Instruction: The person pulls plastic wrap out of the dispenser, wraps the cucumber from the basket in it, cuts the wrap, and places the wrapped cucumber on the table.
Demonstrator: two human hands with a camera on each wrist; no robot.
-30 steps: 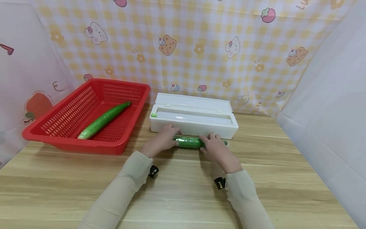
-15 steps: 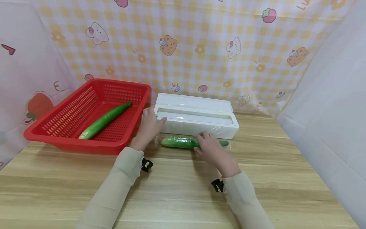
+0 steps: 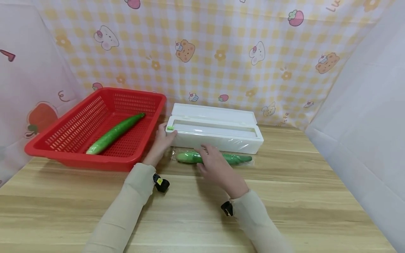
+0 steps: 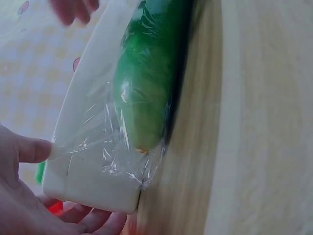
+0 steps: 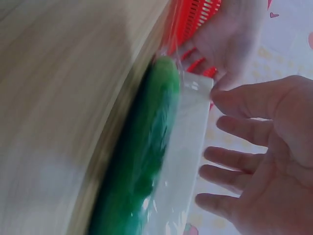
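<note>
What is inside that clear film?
A green cucumber lies inside the clear film. In the head view, the right hand covers part of it; its underside is hidden.

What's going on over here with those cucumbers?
A person's left grip holds the left end of the open white box. The right grip, fingers spread, hovers over a cucumber covered by clear film in front of the box. The film reaches up the box's front. A second cucumber lies in the red basket.

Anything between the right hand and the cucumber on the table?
Only the clear film covering the cucumber. No other object is visible between it and the right hand.
</note>
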